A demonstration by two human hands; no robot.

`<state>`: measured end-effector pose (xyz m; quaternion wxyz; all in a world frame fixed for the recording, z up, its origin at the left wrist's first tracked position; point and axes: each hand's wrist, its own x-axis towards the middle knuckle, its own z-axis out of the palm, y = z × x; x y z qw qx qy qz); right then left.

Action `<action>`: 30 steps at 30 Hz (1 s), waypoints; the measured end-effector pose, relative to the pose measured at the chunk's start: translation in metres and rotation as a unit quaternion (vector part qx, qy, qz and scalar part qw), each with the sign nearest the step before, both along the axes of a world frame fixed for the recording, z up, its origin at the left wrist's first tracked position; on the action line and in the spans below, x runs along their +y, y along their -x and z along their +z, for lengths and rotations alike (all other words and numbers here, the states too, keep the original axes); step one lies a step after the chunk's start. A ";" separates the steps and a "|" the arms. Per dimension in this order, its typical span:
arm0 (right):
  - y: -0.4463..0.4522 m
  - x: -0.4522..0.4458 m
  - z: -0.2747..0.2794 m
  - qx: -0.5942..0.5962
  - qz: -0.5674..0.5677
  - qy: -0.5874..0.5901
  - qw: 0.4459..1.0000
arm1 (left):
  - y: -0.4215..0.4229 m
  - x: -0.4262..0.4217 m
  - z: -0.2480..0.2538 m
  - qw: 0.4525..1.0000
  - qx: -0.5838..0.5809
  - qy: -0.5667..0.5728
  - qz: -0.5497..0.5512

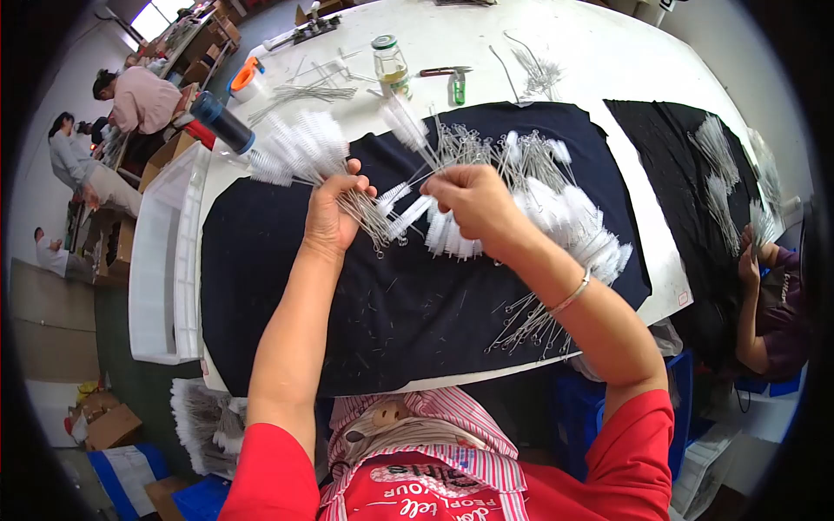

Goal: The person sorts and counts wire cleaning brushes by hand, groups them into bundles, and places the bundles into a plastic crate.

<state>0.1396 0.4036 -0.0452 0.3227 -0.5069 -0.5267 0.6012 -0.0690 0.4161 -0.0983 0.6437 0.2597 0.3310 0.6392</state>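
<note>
My left hand is closed around a bundle of wire-handled tube brushes. Their white bristle heads fan out above the fist, and the looped wire ends stick out below it. My right hand pinches the thin wire of a tube brush, whose bristle head points up and away and is slightly blurred. Beside and beyond that hand, a large heap of the same brushes lies on the dark cloth. Whether the right fingers hold more than one wire cannot be made out.
On the white table stand a glass jar, a dark blue cylinder, orange tape, cutters and loose wires. A white plastic bin adjoins the left edge. Another person's hands hold brushes at right.
</note>
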 end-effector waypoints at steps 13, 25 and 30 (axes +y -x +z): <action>0.051 -0.054 0.017 -0.363 0.228 -0.285 0.857 | 0.063 -0.064 0.001 0.983 0.039 0.092 0.156; 0.117 -0.055 -0.054 -0.376 0.342 -0.520 0.686 | 0.103 -0.121 0.017 0.992 -0.018 0.100 0.080; 0.139 -0.064 -0.044 -0.460 0.308 -0.563 0.614 | 0.147 -0.142 0.013 0.992 -0.101 0.007 0.071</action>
